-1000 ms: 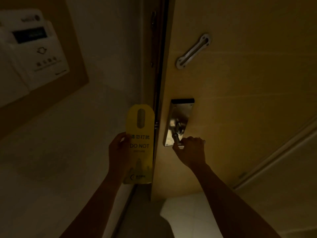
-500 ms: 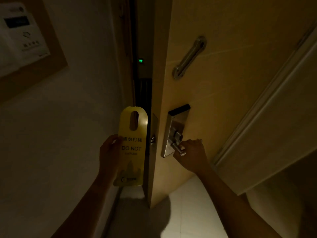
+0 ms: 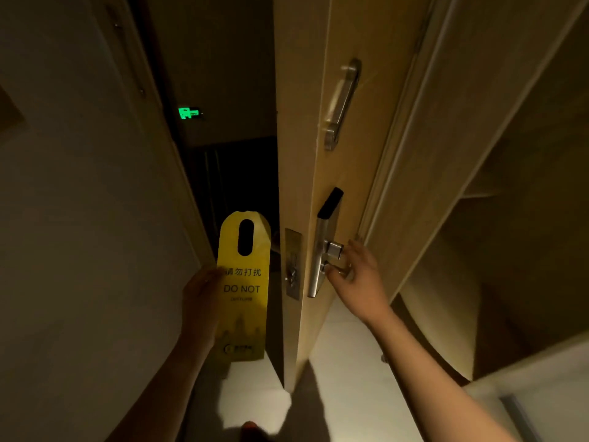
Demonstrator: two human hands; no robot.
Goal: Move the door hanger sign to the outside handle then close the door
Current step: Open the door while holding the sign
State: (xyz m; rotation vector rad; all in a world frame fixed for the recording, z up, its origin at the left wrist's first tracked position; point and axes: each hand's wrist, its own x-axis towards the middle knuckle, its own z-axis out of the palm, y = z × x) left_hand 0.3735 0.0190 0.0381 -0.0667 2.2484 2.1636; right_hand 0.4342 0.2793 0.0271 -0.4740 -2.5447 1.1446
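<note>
My left hand [image 3: 200,301] holds a yellow "DO NOT DISTURB" door hanger sign [image 3: 243,288] upright by its left edge, in the gap between the door frame and the door's edge. The wooden door [image 3: 357,161] stands partly open, swung towards me. My right hand [image 3: 357,275] is on the inside lever handle [image 3: 333,269] with fingers spread loosely around it, below the metal lock plate [image 3: 322,247]. The outside handle is mostly hidden behind the sign and the door's edge.
A dark corridor shows through the opening, with a green exit light [image 3: 188,113]. A metal door guard bar [image 3: 342,103] sits higher on the door. The white wall [image 3: 79,234] is at my left; an open wooden wardrobe [image 3: 510,250] stands right of the door.
The door has swung much further open towards me, showing the corridor. The sign has stayed in my left hand beside the door's edge. My right hand's fingers have loosened on the lever.
</note>
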